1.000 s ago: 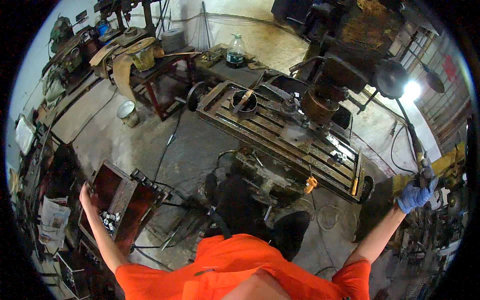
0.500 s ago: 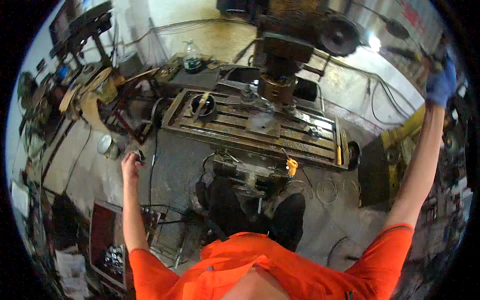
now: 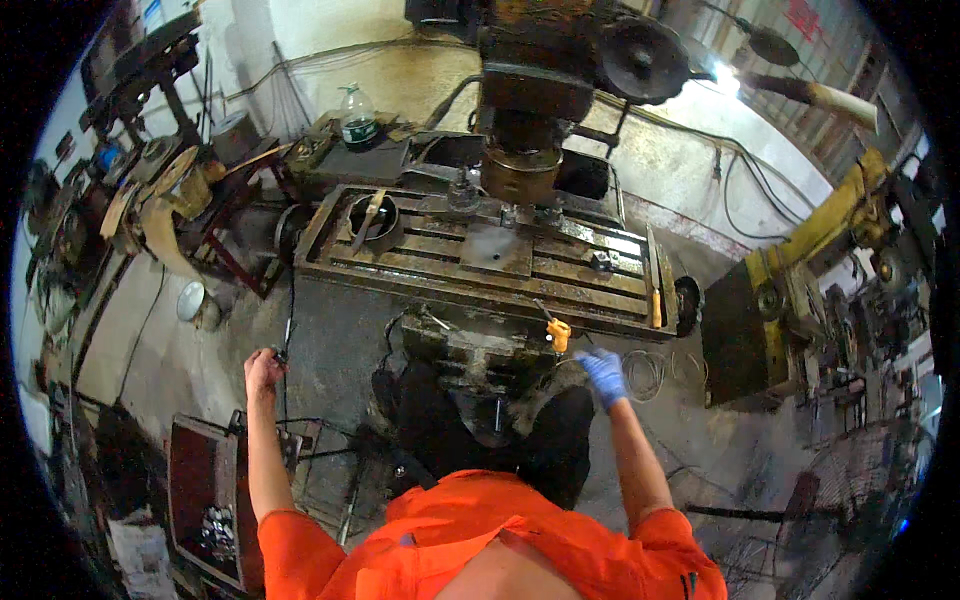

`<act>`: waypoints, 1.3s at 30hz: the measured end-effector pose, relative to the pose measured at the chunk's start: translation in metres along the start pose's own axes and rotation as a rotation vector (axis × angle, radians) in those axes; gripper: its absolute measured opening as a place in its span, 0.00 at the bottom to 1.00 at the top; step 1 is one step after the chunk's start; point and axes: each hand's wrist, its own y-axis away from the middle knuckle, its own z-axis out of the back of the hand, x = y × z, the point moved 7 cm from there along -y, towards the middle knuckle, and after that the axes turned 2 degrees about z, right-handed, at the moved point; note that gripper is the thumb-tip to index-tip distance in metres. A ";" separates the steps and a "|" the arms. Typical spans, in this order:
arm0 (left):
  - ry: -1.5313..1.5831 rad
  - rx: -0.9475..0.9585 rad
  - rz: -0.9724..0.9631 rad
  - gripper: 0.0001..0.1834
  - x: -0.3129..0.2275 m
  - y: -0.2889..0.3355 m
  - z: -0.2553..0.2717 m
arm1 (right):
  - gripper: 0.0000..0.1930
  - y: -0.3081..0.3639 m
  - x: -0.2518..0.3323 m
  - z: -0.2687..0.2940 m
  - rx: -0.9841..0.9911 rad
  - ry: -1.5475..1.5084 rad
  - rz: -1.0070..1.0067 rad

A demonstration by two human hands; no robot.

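Grimy workshop floor is seen round a milling machine, whose slotted table carries a flat plate and a ring. Below its front edge, the gloved right hand is held loosely open beside an orange knob, gripping nothing. The bare left hand is curled shut near a dangling cable; a grip cannot be told. Positioning at the machine's controls seems in hand. Room is narrow between machine base and red bin.

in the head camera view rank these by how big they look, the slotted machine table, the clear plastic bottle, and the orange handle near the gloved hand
1. slotted machine table, by far the largest
2. clear plastic bottle
3. orange handle, smallest, though it sits nearer the camera than the bottle
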 end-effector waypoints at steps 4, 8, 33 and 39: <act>-0.034 -0.035 0.040 0.06 -0.023 0.038 -0.011 | 0.24 -0.042 -0.063 -0.055 0.109 -0.317 -0.162; 0.134 -0.025 0.024 0.06 -0.006 0.035 -0.011 | 0.16 -0.065 -0.078 -0.071 -0.131 -0.251 0.008; 0.015 0.134 0.103 0.07 0.016 0.057 -0.080 | 0.24 -0.088 0.197 -0.086 -0.015 1.172 0.220; -0.061 0.203 0.064 0.06 0.001 0.068 -0.105 | 0.24 -0.077 0.189 -0.082 0.020 1.111 0.187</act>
